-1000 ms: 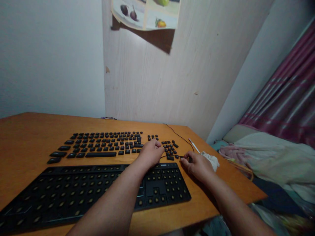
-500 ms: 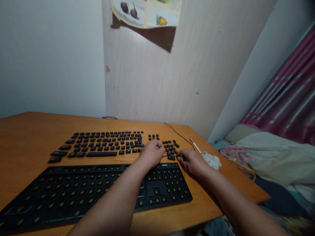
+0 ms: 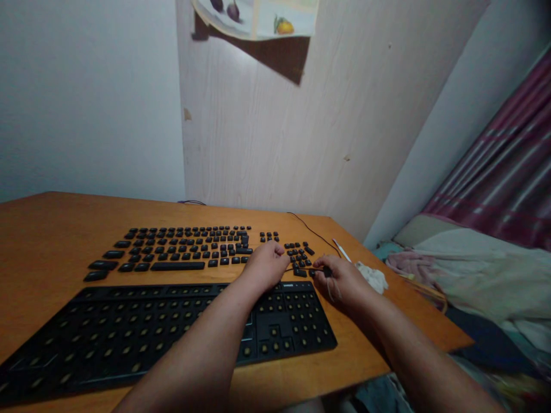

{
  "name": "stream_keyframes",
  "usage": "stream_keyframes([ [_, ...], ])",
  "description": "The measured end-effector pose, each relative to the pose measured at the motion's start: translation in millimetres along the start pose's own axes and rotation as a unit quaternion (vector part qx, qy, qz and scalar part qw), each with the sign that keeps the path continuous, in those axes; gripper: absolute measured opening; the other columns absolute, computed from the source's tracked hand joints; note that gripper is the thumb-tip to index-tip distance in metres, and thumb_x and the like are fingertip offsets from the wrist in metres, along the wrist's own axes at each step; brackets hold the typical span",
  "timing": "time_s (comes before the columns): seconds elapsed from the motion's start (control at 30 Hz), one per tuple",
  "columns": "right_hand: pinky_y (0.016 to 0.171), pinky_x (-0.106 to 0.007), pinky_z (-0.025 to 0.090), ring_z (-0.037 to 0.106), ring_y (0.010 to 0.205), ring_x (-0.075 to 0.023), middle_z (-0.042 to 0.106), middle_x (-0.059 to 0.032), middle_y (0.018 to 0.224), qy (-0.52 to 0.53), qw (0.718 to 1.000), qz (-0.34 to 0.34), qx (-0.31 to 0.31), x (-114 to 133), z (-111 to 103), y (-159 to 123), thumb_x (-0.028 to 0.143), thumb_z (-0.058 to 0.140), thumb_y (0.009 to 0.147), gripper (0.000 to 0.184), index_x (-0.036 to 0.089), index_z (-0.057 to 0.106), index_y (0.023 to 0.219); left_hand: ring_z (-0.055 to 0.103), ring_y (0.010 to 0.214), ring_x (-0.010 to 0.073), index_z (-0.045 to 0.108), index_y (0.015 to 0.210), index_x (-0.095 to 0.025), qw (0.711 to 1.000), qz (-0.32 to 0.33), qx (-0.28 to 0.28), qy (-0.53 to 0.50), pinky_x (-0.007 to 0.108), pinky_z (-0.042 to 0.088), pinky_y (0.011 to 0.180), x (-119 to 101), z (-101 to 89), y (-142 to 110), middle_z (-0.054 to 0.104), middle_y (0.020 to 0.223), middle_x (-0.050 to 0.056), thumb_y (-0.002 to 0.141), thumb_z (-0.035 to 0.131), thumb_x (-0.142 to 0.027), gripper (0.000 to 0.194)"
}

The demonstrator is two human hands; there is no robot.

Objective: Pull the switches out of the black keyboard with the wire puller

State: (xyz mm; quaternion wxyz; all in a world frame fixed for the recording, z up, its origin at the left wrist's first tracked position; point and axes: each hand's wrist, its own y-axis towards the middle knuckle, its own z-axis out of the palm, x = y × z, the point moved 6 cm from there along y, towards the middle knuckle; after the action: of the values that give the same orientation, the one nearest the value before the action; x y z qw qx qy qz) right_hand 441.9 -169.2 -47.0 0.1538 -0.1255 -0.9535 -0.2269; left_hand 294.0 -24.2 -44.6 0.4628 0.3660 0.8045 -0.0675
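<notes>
A black keyboard base (image 3: 269,321) with its keycaps off lies at the desk's front. My left hand (image 3: 269,264) rests at its top edge, fingers curled; what they hold, if anything, is hidden. Right of it, my right hand (image 3: 342,281) is closed on a small dark object (image 3: 328,271), with thin pale loops hanging beneath the fingers. A thin dark line like a cable runs between the two hands. Number-pad keycaps (image 3: 300,272) lie loose between the hands. Behind the base, more black keycaps (image 3: 185,244) are laid out in rows, with the long spacebar (image 3: 178,266) at the front.
A crumpled white tissue (image 3: 373,277) and a slim white stick (image 3: 341,250) lie beyond my right hand. A black cable (image 3: 312,230) crosses the desk's back. The wooden desk (image 3: 34,246) meets the wall; bedding (image 3: 469,264) is off its right side.
My right hand has shifted slightly right, and more of the dark object shows in its fingers. The left hand stays in about the same place. The view has tilted down a little.
</notes>
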Motion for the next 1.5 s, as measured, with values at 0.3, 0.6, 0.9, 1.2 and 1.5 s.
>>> stream_keyframes([
  [0.3, 0.063, -0.024, 0.037, 0.057, 0.076, -0.0162, 0.064, -0.0034, 0.088, -0.061, 0.996, -0.055, 0.046, 16.1, 5.3, 11.4, 0.028, 0.058, 0.084, 0.016, 0.023, 0.067, 0.096, 0.054, 0.065, 0.0143, 0.060, 0.077, -0.018, 1.000, 0.008, 0.003, -0.009, 0.023, 0.034, 0.054, 1.9, 1.4, 0.0, 0.062, 0.070, 0.001, 0.076, 0.057, -0.026, 0.009],
  [0.6, 0.068, -0.026, 0.040, 0.058, 0.078, -0.0172, 0.063, -0.0045, 0.087, -0.062, 0.991, -0.083, 0.081, 14.0, 15.7, 15.4, 0.025, 0.057, 0.084, 0.017, 0.023, 0.069, 0.096, 0.056, 0.066, 0.0151, 0.061, 0.079, -0.018, 1.000, 0.009, 0.000, 0.011, 0.024, 0.036, 0.056, 1.4, 1.4, 0.3, 0.064, 0.073, 0.003, 0.077, 0.057, -0.026, 0.009],
  [0.9, 0.070, -0.027, 0.044, 0.060, 0.081, -0.0183, 0.066, -0.0056, 0.092, -0.035, 0.996, -0.075, 0.043, 5.6, 8.6, 13.6, 0.025, 0.054, 0.085, 0.021, 0.022, 0.069, 0.099, 0.054, 0.063, 0.0143, 0.062, 0.080, -0.018, 1.000, 0.002, 0.005, 0.006, 0.023, 0.036, 0.055, 4.1, 2.7, 0.4, 0.064, 0.072, 0.003, 0.077, 0.056, -0.024, 0.010],
  [1.2, 0.075, -0.026, 0.043, 0.059, 0.088, -0.0194, 0.065, -0.0060, 0.097, -0.053, 0.991, -0.090, 0.087, 7.9, 15.1, 17.7, 0.011, 0.054, 0.076, 0.034, 0.023, 0.068, 0.105, 0.059, 0.074, 0.0176, 0.063, 0.077, -0.020, 0.995, 0.033, 0.052, 0.074, 0.025, 0.041, 0.063, 1.3, 10.9, -5.0, 0.068, 0.079, 0.004, 0.074, 0.052, -0.016, 0.012],
  [1.5, 0.071, -0.026, 0.042, 0.059, 0.083, -0.0187, 0.064, -0.0051, 0.091, -0.046, 0.997, -0.047, 0.050, 2.1, 10.1, 23.9, 0.015, 0.052, 0.080, 0.028, 0.024, 0.069, 0.100, 0.060, 0.075, 0.0175, 0.063, 0.075, -0.019, 0.993, 0.036, 0.077, 0.082, 0.024, 0.041, 0.065, -7.9, 9.5, -11.7, 0.069, 0.080, 0.005, 0.074, 0.051, -0.013, 0.014],
])
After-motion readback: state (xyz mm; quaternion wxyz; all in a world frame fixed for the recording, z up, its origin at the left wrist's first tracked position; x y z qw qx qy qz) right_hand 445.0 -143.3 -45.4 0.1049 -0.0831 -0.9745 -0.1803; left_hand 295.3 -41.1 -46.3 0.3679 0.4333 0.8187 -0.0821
